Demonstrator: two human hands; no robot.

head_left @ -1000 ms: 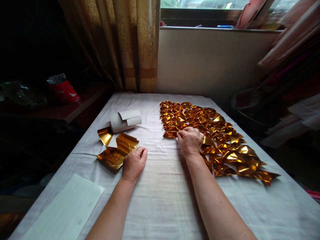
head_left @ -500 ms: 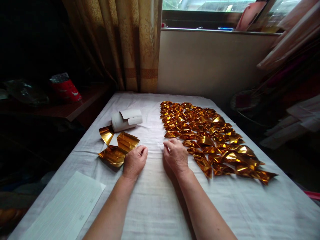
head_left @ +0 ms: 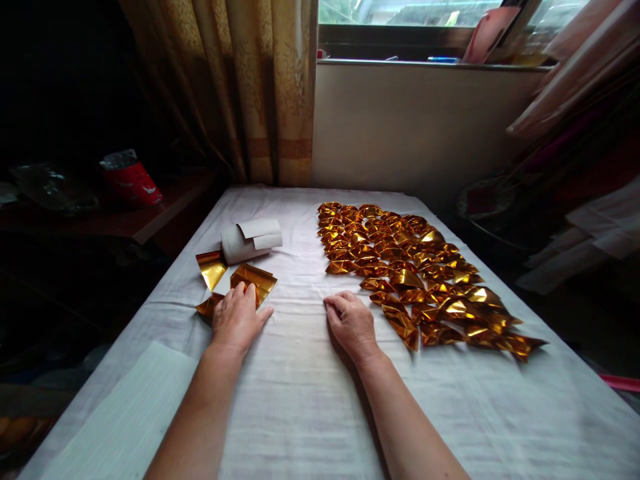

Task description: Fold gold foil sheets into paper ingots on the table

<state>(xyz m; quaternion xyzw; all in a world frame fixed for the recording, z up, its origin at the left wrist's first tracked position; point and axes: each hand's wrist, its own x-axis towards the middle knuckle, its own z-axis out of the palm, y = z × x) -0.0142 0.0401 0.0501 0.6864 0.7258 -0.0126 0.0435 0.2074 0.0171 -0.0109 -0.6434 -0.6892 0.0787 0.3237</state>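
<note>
My left hand (head_left: 236, 317) lies over the gold foil sheets (head_left: 254, 283) on the left half of the table. Its thumb is out to the side and its fingers are apart, touching the foil; part of one sheet is hidden beneath it. On the cloth near the middle rests my right hand (head_left: 351, 323), fingers curled and thumb against forefinger, with nothing showing in it. To its right are rows of folded gold foil pieces (head_left: 407, 277), the nearest just beyond the knuckles. Another curved gold sheet (head_left: 212, 268) leans beside the roll of white paper (head_left: 245, 243).
A white cloth (head_left: 295, 400) covers the table. At the near left lies a pale striped sheet (head_left: 125, 413). A dark side table on the left bears a red container (head_left: 134, 183). Behind stand a gold curtain (head_left: 265, 93) and a window; clothes hang at right.
My left hand has moved left and forward onto the gold foil sheets, and its fingers have spread from a closed curl. My right hand stays curled in nearly the same place.
</note>
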